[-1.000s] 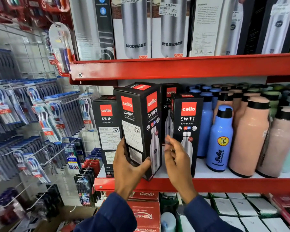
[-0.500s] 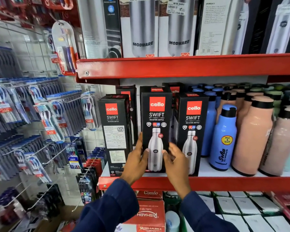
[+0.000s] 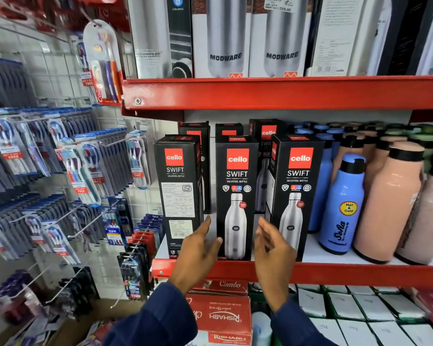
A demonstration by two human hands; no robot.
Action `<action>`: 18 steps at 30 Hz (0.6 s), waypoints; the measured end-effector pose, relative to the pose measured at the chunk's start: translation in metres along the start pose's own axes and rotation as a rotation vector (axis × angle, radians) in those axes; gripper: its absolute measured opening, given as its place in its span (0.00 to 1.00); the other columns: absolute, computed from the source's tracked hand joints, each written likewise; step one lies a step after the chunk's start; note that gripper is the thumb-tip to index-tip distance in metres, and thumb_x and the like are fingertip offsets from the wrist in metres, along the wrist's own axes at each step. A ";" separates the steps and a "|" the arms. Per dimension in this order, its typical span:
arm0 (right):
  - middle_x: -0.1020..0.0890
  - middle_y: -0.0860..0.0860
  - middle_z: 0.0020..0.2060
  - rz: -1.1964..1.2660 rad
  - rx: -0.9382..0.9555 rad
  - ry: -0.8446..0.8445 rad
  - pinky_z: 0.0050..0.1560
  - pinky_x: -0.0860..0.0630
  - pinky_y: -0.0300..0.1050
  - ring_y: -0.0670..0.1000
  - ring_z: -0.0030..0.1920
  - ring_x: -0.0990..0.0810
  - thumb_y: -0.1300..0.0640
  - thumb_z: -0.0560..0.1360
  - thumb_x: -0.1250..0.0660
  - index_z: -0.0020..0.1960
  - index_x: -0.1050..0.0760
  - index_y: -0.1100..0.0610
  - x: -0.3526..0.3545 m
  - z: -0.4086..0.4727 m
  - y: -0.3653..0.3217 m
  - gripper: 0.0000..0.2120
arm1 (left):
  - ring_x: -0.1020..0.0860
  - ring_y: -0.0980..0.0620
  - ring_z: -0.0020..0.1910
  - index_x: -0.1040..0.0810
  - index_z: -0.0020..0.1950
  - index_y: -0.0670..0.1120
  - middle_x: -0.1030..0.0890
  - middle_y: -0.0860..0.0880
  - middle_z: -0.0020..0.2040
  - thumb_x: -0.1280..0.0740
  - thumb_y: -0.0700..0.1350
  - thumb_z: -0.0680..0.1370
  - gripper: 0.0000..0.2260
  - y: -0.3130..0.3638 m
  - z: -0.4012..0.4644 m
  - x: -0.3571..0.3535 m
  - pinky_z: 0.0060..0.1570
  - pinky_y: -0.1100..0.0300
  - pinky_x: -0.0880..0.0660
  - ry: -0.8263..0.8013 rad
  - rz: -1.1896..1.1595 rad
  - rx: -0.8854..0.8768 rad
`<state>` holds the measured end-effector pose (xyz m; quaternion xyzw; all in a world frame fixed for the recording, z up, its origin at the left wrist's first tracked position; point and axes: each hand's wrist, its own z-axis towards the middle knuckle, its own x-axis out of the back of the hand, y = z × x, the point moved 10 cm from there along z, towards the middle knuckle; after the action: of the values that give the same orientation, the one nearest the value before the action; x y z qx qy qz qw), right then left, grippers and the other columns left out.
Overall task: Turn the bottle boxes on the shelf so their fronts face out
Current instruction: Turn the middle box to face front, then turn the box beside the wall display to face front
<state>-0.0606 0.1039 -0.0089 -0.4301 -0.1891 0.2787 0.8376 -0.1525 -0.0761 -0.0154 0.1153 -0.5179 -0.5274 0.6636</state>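
Note:
Three black Cello Swift boxes stand upright in the front row of the red shelf (image 3: 335,272). The middle box (image 3: 236,186) and the right box (image 3: 296,186) show the bottle picture. The left box (image 3: 179,193) shows a face of printed text and a barcode. More Cello boxes (image 3: 268,132) stand behind them. My left hand (image 3: 198,253) hovers open in front of the gap between the left and middle boxes, holding nothing. My right hand (image 3: 273,248) is open just right of the middle box, a little off it.
Blue and peach bottles (image 3: 345,208) crowd the shelf to the right of the boxes. Modware boxes (image 3: 225,38) fill the shelf above. Toothbrush packs (image 3: 85,171) hang on pegs to the left. Red boxes (image 3: 223,318) and white packs lie below.
The middle box was turned until its bottle picture faces out and set down on the shelf. Both hands then let go of it and drew back slightly.

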 end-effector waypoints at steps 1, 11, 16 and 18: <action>0.16 0.48 0.54 0.021 0.020 0.064 0.52 0.25 0.26 0.36 0.51 0.18 0.64 0.76 0.34 0.61 0.21 0.57 0.006 -0.003 -0.007 0.15 | 0.21 0.57 0.37 0.32 0.74 0.51 0.18 0.51 0.40 0.35 0.48 0.79 0.22 0.002 -0.006 0.011 0.47 0.62 0.20 0.044 -0.004 -0.015; 0.24 0.55 0.68 0.152 0.001 -0.465 0.64 0.31 0.29 0.42 0.66 0.26 0.57 0.79 0.42 0.75 0.36 0.54 -0.108 -0.034 -0.071 0.24 | 0.29 0.49 0.65 0.37 0.71 0.47 0.28 0.50 0.64 0.23 0.50 0.67 0.36 -0.022 -0.018 0.095 0.67 0.49 0.30 0.491 0.078 0.153; 0.20 0.63 0.60 0.081 -0.028 -0.443 0.57 0.29 0.41 0.50 0.62 0.30 0.59 0.80 0.45 0.75 0.37 0.55 -0.124 -0.020 -0.077 0.24 | 0.22 0.48 0.60 0.38 0.69 0.51 0.22 0.50 0.61 0.26 0.65 0.58 0.45 -0.049 0.001 0.085 0.59 0.43 0.22 0.346 0.049 0.301; 0.21 0.66 0.60 0.103 -0.037 -0.439 0.58 0.31 0.45 0.49 0.61 0.31 0.60 0.79 0.45 0.74 0.35 0.56 -0.126 -0.020 -0.081 0.23 | 0.20 0.48 0.57 0.35 0.65 0.50 0.21 0.50 0.58 0.26 0.65 0.56 0.42 -0.049 0.007 0.085 0.56 0.43 0.21 0.353 0.010 0.305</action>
<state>-0.1221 -0.0256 0.0373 -0.3834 -0.3496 0.4044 0.7531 -0.1949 -0.1637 0.0017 0.3022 -0.4682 -0.4116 0.7212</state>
